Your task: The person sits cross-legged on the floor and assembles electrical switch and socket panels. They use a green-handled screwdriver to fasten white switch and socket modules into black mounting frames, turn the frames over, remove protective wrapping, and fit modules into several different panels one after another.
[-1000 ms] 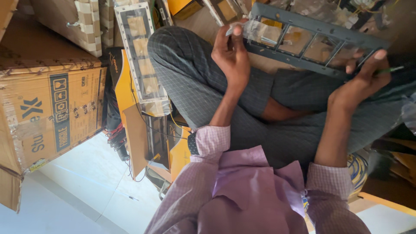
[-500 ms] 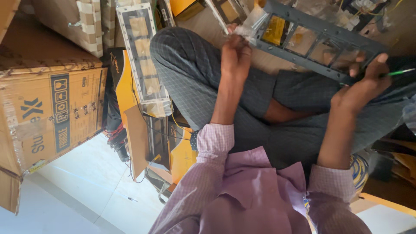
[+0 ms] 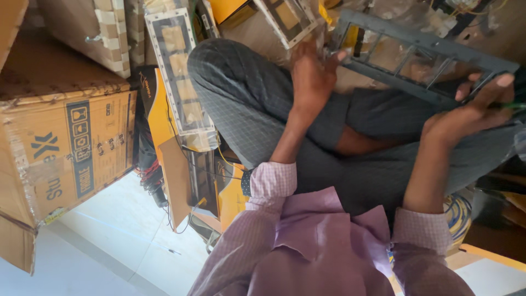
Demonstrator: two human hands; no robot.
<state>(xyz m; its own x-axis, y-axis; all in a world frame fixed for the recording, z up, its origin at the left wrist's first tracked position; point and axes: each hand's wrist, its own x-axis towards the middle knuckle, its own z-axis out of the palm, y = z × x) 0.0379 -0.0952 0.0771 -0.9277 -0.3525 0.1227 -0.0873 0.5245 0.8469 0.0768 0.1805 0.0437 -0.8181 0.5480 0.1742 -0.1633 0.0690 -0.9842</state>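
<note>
1. At the left edge of the frame, one large brown corrugated cardboard box [image 3: 60, 148] with dark printed panels stands on the pale tiled floor [image 3: 115, 235].
2. Just right of it, two long white-framed plates wrapped in clear plastic show: one [image 3: 178, 71] stands upright in the upper left of the frame, a second [image 3: 287, 19] lies at the top centre.
3. Below the first plate, flat orange cartons [image 3: 164, 142] lean together among loose thin wires.
4. At centre, the seated person in a lilac checked shirt and grey checked trousers [image 3: 246, 104] raises the left hand [image 3: 312, 77], fingers curled closed on the left end of one long grey plastic frame with rectangular openings [image 3: 416, 52].
5. The frame runs across the upper right of the frame, held above the lap and tilted down toward the right.
6. At the right edge, the right hand [image 3: 471, 112] clasps the frame's other end, thumb on top; a thin green object [image 3: 515, 105] shows beside it, though whether the hand holds it cannot be told.
</note>
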